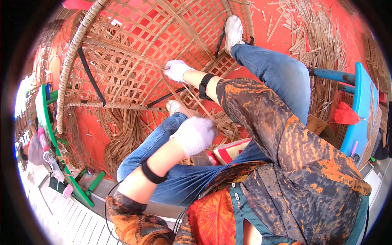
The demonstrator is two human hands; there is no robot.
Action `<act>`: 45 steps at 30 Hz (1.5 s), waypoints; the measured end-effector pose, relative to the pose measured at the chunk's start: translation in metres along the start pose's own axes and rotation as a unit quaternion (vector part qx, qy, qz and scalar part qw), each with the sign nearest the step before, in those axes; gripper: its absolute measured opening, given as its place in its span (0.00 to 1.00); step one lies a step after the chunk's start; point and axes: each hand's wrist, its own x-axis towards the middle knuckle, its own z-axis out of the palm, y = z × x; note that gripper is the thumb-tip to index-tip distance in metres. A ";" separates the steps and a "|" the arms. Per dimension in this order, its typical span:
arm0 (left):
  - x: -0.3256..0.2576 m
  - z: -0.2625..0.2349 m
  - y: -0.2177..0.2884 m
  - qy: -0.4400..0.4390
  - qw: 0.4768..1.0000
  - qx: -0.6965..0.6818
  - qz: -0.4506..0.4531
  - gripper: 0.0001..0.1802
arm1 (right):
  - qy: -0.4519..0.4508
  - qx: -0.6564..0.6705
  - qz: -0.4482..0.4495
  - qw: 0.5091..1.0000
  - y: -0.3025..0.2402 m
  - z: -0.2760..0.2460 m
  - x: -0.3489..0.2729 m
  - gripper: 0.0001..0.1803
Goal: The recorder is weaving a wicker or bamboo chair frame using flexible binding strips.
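A large woven cane panel (pixel 134 53) with an open lattice and a thick wrapped rim stands tilted in front of me. My right hand (pixel 177 69), in a white glove, is closed on a thin cane strip (pixel 192 96) right at the lattice. The strip runs down and back to my left hand (pixel 195 134), also gloved, which is a fist around it above my left knee. Both wrists carry black bands. My jeans-clad legs reach under the panel, and one white shoe (pixel 233 30) rests against it.
Loose cane strips lie heaped on the red floor (pixel 281 36) at the upper right (pixel 314 41) and in a bundle under the panel (pixel 122 139). A blue plastic chair (pixel 363 106) stands right, a green one (pixel 45 122) left. A red-and-white packet (pixel 228 149) lies by my thigh.
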 end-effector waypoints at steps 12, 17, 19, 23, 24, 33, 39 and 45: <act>-0.014 0.039 -0.220 0.355 0.672 -0.430 -0.488 0.24 | 0.089 -0.105 -0.020 0.990 -0.019 -0.012 -0.006 0.13; 0.037 0.064 -0.230 0.473 0.669 -0.397 -0.413 0.11 | 0.128 -0.108 -0.027 0.985 -0.017 -0.024 -0.015 0.12; 0.055 0.088 -0.246 0.541 0.658 -0.414 -0.320 0.08 | 0.182 -0.106 -0.042 0.977 -0.009 -0.037 -0.020 0.11; 0.037 0.124 -0.256 0.603 0.348 -0.710 -0.110 0.09 | 0.130 -0.180 -0.011 0.975 -0.008 -0.003 -0.001 0.14; 0.042 0.120 -0.252 0.600 0.378 -0.695 -0.124 0.12 | 0.143 -0.175 0.002 0.974 -0.003 -0.003 0.004 0.13; 0.024 0.090 -0.210 0.347 0.770 -0.030 -0.534 0.12 | 0.211 -0.193 -0.069 0.956 -0.019 -0.005 -0.018 0.14; 0.026 0.089 -0.169 -0.021 0.910 0.108 -0.400 0.21 | 0.017 -0.069 0.033 0.997 -0.046 0.004 -0.040 0.20; 0.030 0.082 -0.026 0.106 0.972 -0.055 -0.201 0.11 | 0.007 -0.160 -0.023 0.987 0.010 -0.007 -0.014 0.13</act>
